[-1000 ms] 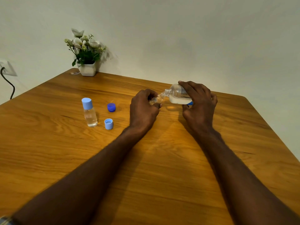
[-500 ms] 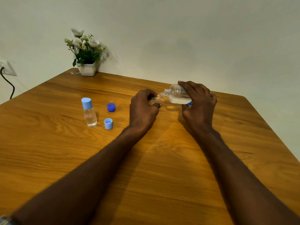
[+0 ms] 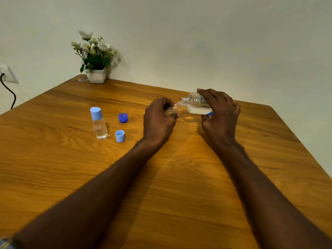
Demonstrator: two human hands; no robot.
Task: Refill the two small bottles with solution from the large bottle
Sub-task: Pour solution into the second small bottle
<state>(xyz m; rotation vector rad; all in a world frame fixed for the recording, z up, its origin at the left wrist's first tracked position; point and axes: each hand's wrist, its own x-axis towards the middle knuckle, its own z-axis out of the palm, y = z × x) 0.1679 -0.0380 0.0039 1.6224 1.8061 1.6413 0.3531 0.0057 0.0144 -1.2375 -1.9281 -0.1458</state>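
My right hand [image 3: 220, 112] grips the large clear bottle [image 3: 196, 105], tipped on its side with its open neck pointing left. The neck meets the mouth of a small clear bottle [image 3: 172, 110] that my left hand [image 3: 158, 119] holds, fingers curled round it; most of that bottle is hidden. A second small bottle [image 3: 98, 124] with a light blue cap stands upright at the left, holding clear liquid. A dark blue cap [image 3: 123, 117] and a light blue cap [image 3: 120, 136] lie loose beside it.
The wooden table [image 3: 161, 177] has its far edge against a pale wall. A white pot of flowers [image 3: 96, 69] sits at the back left corner. A wall socket with a black cable [image 3: 8, 81] is at the far left.
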